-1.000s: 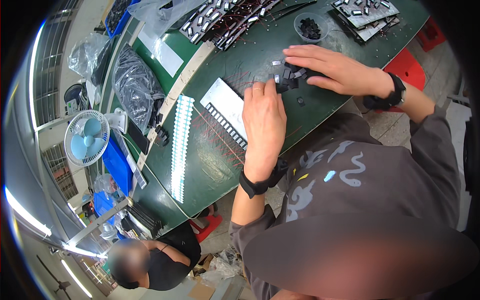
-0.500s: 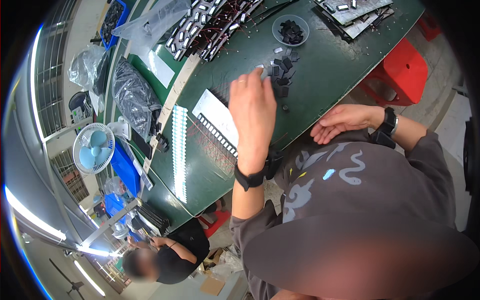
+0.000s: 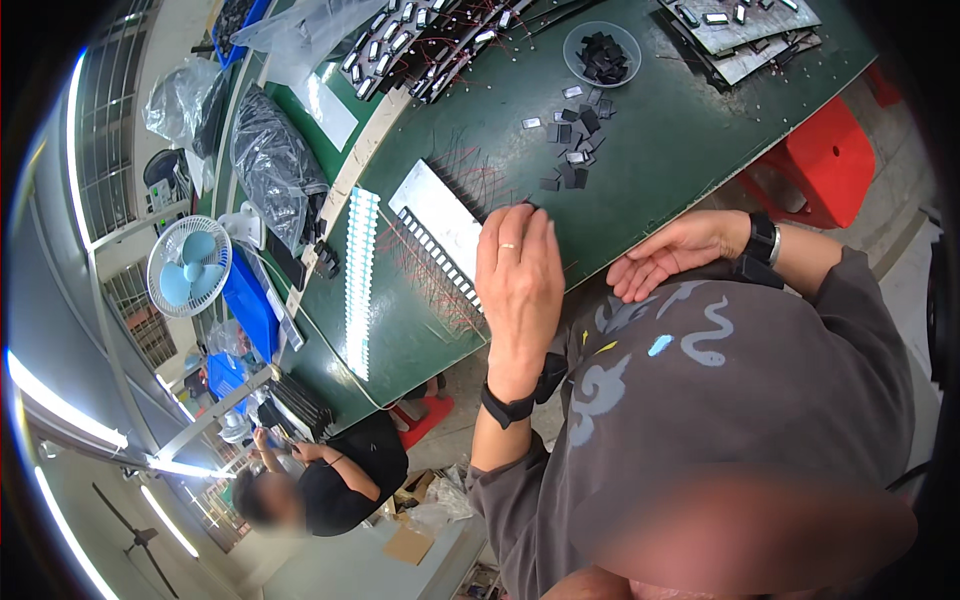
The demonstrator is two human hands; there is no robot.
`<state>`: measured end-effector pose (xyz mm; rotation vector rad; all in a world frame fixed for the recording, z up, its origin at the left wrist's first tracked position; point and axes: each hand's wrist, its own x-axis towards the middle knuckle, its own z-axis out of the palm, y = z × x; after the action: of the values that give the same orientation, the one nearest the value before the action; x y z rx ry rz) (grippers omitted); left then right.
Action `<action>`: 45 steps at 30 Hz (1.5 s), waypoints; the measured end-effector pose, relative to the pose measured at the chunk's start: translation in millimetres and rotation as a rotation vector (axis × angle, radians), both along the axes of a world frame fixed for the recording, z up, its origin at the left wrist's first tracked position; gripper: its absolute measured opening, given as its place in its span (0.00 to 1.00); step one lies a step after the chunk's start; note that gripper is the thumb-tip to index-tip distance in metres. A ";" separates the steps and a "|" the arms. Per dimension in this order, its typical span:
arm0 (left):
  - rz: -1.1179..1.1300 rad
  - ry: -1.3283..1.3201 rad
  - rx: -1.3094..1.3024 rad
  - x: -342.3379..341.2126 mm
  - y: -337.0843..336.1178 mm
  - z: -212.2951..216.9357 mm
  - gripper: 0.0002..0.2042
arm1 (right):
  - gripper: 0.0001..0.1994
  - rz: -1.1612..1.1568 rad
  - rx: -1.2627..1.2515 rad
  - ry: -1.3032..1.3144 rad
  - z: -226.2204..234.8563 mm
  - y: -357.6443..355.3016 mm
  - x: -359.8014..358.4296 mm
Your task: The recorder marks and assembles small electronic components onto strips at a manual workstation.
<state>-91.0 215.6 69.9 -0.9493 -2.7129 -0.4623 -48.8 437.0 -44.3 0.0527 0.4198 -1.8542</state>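
Note:
My left hand (image 3: 522, 280) is at the near end of a white board (image 3: 440, 205), back of the hand up. Its fingers are curled down and pressed together; what they hold, if anything, is hidden beneath them. Along that board runs a row of small black-framed white pieces (image 3: 440, 258) with thin red wires. Just beyond my fingertips lies a loose pile of small flat black pieces (image 3: 572, 175), a few with pale faces. My right hand (image 3: 678, 255) rests by the table edge at my body, palm partly showing, fingers loosely stretched, holding nothing.
A clear round bowl (image 3: 630, 47) holds more black pieces. Stacked boards (image 3: 745, 35) stand at the far right, wired strips (image 3: 440, 45) at the back. A white-and-blue toothed strip (image 3: 362, 285) lies left on the green table (image 3: 640, 150). A red stool (image 3: 825, 165) is beyond the edge; another person (image 3: 345, 480) sits lower left.
My left hand has drawn back from the black pile toward me, down to the white board's near end. My right hand stays by the table edge. The view has shifted slightly.

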 end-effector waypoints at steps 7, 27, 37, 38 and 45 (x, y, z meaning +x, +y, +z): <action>0.133 -0.115 -0.033 -31.1 16.7 -6.0 0.07 | 0.20 0.009 -0.048 -0.026 -1.3 -4.1 1.1; 0.113 -0.346 0.422 -104.2 45.8 20.8 0.06 | 0.19 -0.055 0.027 0.043 -3.7 -7.2 5.7; 0.108 -0.124 0.082 -55.0 30.4 -5.0 0.11 | 0.22 0.033 -0.049 0.049 -5.6 -13.3 0.3; 0.113 -0.124 0.087 -55.4 33.4 -8.2 0.11 | 0.22 0.039 -0.045 0.049 -4.6 -14.4 -0.3; 0.032 -0.103 0.163 -32.6 42.3 -21.2 0.13 | 0.22 0.023 -0.097 -0.054 -3.5 -11.5 3.2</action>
<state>-123.6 257.9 48.6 -0.8603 -2.7252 -0.7317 -45.7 425.5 -47.8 0.0322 0.2912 -1.8436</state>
